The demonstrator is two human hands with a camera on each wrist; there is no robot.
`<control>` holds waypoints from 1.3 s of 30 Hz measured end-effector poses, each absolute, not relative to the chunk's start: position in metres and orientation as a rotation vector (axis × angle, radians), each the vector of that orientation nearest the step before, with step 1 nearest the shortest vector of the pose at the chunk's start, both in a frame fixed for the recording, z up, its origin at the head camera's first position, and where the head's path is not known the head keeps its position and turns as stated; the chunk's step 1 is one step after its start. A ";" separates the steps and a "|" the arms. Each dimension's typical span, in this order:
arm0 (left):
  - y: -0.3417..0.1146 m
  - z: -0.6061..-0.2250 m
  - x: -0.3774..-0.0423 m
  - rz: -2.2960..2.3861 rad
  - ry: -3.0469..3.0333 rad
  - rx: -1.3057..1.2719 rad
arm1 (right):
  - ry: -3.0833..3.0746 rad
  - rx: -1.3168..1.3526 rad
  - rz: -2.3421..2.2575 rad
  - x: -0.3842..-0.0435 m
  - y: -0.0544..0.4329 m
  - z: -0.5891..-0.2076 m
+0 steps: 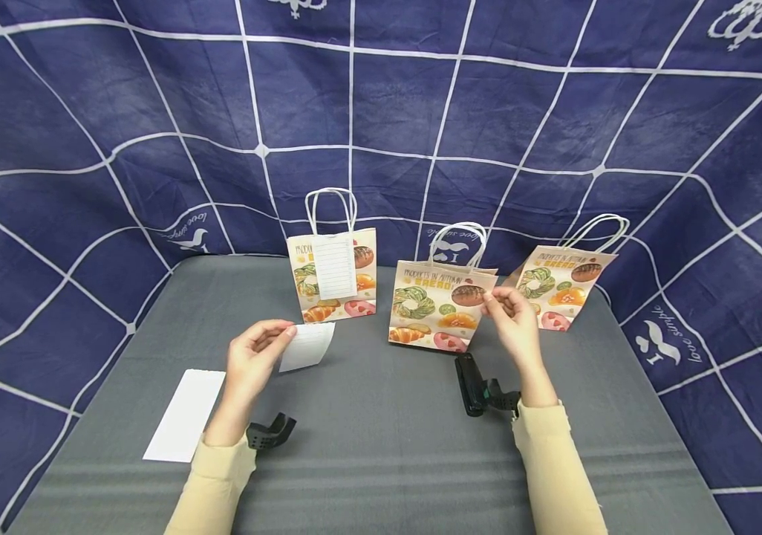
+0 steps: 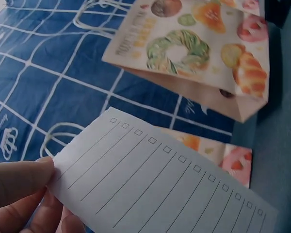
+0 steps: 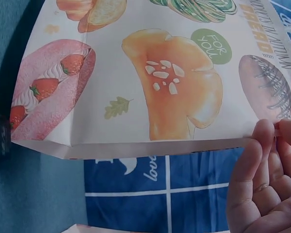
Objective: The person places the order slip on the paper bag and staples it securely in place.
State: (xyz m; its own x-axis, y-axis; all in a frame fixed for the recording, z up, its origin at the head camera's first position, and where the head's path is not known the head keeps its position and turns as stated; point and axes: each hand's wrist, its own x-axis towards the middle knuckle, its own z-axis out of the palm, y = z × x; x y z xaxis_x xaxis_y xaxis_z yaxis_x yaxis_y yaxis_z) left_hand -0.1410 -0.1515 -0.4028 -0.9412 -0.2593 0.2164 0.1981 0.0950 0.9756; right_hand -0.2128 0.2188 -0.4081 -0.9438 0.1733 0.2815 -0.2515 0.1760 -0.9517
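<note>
**While the left hand [image 1: 254, 357] pinched a lined sheet [image 1: 307, 347], the right hand [image 1: 513, 316] held the middle bag [image 1: 441, 308]**

As I watched, that bag stood on the grey table [image 1: 368, 461] between the left bag [image 1: 337, 307] and right bag [image 1: 560, 288], nipped at its upper side edge. It looked light and creasable, best lifted by its handles [image 1: 464, 224]; the sheet, gripped near a corner, seemed flimsier.

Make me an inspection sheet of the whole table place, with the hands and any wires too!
Surface: gray table.
Job's things: left bag with a lined sheet on its front; middle bag; right bag; held paper, lined; white paper lying at left.
Clutter: nothing seen.
Hands: left hand pinches the held paper; right hand pinches the middle bag's side edge.
Cables: nothing seen.
Surroundings: blue cloth with white lines.
</note>
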 end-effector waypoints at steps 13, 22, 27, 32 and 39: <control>-0.136 -0.412 -0.147 -2.063 -1.861 -0.159 | -2.154 0.097 1.830 -0.183 0.191 -0.384; -0.118 -0.412 -0.146 -2.103 -1.837 -0.204 | -2.136 0.152 1.869 -0.183 0.190 -0.409; -0.110 -0.411 -0.145 -2.145 -1.827 -0.190 | -2.121 0.193 1.886 -0.177 0.183 -0.412; -0.104 -0.411 -0.144 -2.159 -1.811 -0.219 | -2.130 0.201 1.882 -0.172 0.178 -0.414; -0.095 -0.412 -0.142 -2.192 -1.758 -0.263 | -2.127 0.225 1.895 -0.165 0.171 -0.415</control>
State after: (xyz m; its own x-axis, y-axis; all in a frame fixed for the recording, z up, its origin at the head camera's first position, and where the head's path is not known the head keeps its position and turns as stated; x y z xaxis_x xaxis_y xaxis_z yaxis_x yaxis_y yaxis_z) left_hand -0.1422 -0.0946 -0.4116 -0.9326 -0.1305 0.3365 0.3568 -0.1929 0.9141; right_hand -0.1645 0.1711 -0.4152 -0.9478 0.0712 0.3109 -0.3007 0.1262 -0.9453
